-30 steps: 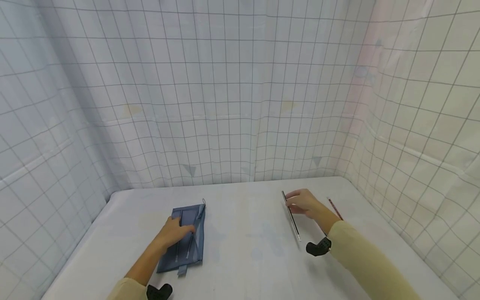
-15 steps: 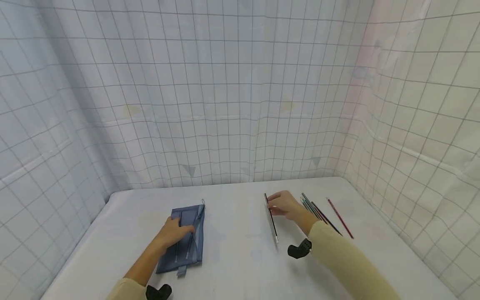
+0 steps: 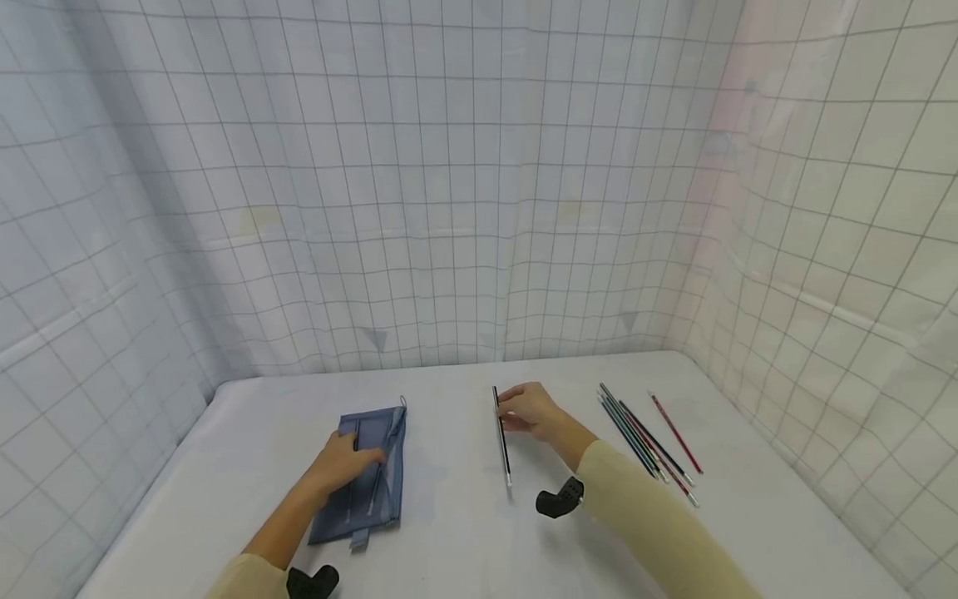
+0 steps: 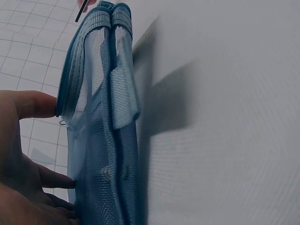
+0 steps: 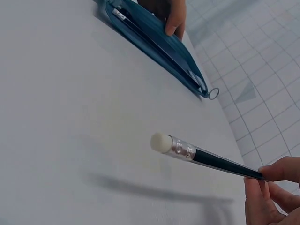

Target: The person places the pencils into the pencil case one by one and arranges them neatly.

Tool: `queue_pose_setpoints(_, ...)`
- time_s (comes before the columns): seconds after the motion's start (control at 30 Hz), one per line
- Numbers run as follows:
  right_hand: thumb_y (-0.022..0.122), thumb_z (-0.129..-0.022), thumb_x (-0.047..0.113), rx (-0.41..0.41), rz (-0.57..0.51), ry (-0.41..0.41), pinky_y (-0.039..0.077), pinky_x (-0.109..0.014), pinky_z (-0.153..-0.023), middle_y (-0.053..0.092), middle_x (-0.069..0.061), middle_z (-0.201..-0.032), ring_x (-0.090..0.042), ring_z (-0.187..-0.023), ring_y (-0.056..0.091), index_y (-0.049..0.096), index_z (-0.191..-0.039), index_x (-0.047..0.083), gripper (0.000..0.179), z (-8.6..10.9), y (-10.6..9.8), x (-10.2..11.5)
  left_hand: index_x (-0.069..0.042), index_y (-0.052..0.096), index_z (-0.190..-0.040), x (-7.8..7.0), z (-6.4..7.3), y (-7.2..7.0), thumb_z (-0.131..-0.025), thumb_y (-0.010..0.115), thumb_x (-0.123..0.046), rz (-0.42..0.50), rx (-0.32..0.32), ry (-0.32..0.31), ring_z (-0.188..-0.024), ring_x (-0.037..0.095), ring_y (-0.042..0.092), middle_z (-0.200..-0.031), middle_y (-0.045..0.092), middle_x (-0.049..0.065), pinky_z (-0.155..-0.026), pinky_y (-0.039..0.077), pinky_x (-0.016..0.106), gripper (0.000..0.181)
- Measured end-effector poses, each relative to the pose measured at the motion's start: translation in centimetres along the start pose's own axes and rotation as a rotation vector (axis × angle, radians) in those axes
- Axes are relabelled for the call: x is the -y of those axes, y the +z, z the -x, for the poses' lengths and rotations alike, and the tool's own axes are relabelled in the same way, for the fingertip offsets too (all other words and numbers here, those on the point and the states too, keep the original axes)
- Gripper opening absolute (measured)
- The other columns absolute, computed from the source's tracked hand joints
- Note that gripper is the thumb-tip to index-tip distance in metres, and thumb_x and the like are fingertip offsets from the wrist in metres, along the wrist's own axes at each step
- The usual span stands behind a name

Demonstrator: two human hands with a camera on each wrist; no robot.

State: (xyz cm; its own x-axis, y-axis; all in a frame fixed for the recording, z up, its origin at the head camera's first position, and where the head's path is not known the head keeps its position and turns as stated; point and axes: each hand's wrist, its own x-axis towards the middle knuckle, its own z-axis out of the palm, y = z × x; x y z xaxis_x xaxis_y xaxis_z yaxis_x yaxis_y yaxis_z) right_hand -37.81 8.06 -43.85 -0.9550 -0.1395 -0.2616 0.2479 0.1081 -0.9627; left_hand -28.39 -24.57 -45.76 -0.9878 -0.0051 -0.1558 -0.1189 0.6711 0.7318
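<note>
On the left of the table, a blue zippered pencil case (image 3: 352,503) lies with its zipped side toward the right. My left hand (image 3: 344,466) grips its upper layer, thumb at the zipper edge (image 4: 70,89) and fingers on the top face. Its mouth gapes in the right wrist view, with an eraser-tipped pencil (image 5: 118,13) inside. Between the case and the loose pencils, my right hand (image 3: 530,409) pinches a dark pencil (image 3: 504,445) between thumb and fingertips. That pencil's white eraser (image 5: 161,142) points toward the person, and its shadow falls on the table below.
Several dark and red pencils (image 3: 636,437) lie in a loose bunch on the right of the white table (image 3: 464,541). A separate red pencil (image 3: 676,433) lies just beyond them. White grid-patterned curtains (image 3: 479,208) enclose the back and sides.
My right hand has moved left across the table with the dark pencil, uncovering the bunch of pencils on the right. My left hand and the pencil case have stayed nearly still.
</note>
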Motion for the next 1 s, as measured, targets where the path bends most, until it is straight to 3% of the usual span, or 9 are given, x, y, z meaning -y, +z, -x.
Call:
queue_pose_setpoints(0.33, 0.074, -0.087, -0.01, 0.048, 0.06, 0.003, 0.059, -0.026, -0.061, 0.066, -0.014, -0.097, -0.015, -0.069, 0.064, 0.069, -0.112, -0.006, 0.025, -0.6, 4.4, -0.7, 0.024, 0.023, -0.15, -0.1, 0.0, -0.1, -0.091, 0.066, -0.039, -0.011, -0.001, -0.002, -0.142, 0.066, 0.017, -0.156, 0.007, 0.048, -0.111, 0.025, 0.074, 0.096)
queue_pose_setpoints(0.57, 0.075, -0.086, -0.011, 0.078, 0.069, 0.003, 0.06, -0.027, -0.062, 0.067, -0.013, -0.093, -0.015, -0.067, 0.065, 0.07, -0.108, -0.005, 0.023, -0.3, 7.7, 0.1, 0.023, 0.023, -0.15, -0.3, -0.1, -0.2, -0.091, 0.066, -0.039, -0.016, -0.002, -0.003, -0.142, 0.066, 0.017, -0.157, 0.006, 0.047, -0.111, 0.025, 0.074, 0.096)
queue_pose_setpoints(1.0, 0.076, -0.083, -0.014, 0.079, 0.026, -0.006, 0.06, -0.028, -0.06, 0.067, -0.013, -0.09, -0.016, -0.065, 0.065, 0.071, -0.101, -0.004, 0.021, -0.5, 11.3, 0.1, 0.024, 0.024, -0.149, -0.1, -0.5, 0.0, -0.09, 0.066, -0.04, -0.036, -0.013, -0.015, -0.14, 0.066, 0.021, -0.155, 0.011, 0.047, -0.111, 0.026, 0.073, 0.096)
